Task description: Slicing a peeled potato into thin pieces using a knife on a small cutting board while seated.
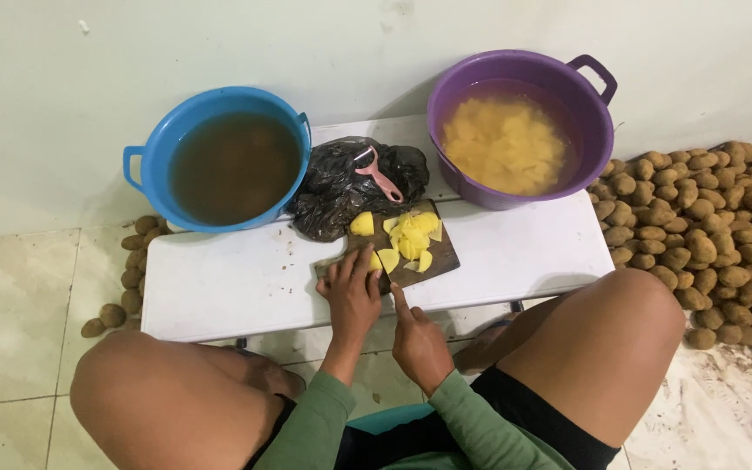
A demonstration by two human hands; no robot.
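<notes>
My left hand [352,292] lies flat on the near end of a dark wooden cutting board [442,254], pressing down on a piece of peeled yellow potato [384,259]. My right hand [419,344] is just behind it with fingers closed around a knife handle; the blade is mostly hidden under my left hand. A heap of yellow potato slices [413,233] and one bigger peeled chunk [362,224] lie on the far part of the board.
The board rests on a low white table [237,283]. A blue tub [146,150] holds murky water, a purple tub [585,130] holds cut potato in water. A pink peeler [379,174] lies on a black bag [332,196]. Unpeeled potatoes [707,226] are heaped on the floor.
</notes>
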